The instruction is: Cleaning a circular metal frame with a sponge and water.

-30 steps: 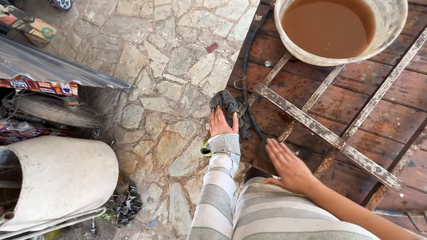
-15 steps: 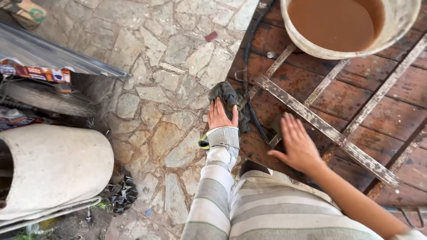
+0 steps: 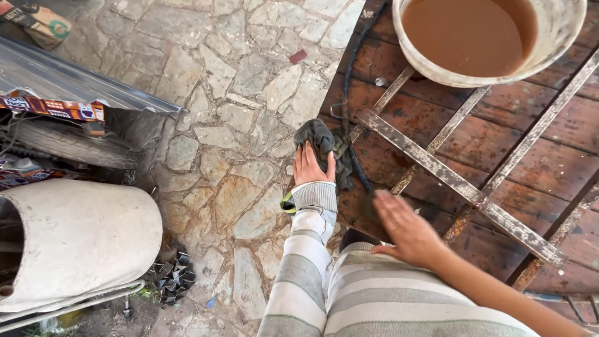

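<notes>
Since a second ago the left hand (image 3: 310,167) stays pressed, fingers flat, on the dark rag (image 3: 324,142) just ahead of its fingertips, while the right hand (image 3: 405,229) has drifted nearer, fingers loosely spread and empty over the rusty metal panel (image 3: 549,168), so wiping goes on.

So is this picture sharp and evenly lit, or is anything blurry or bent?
In the head view, daylight is soft and even, with no hard shadows or glare. The left hand on the dark rag is sharp; the right hand looks slightly smeared. The wide lens bends the edges, so the tub rim and the drum bulge.
</notes>
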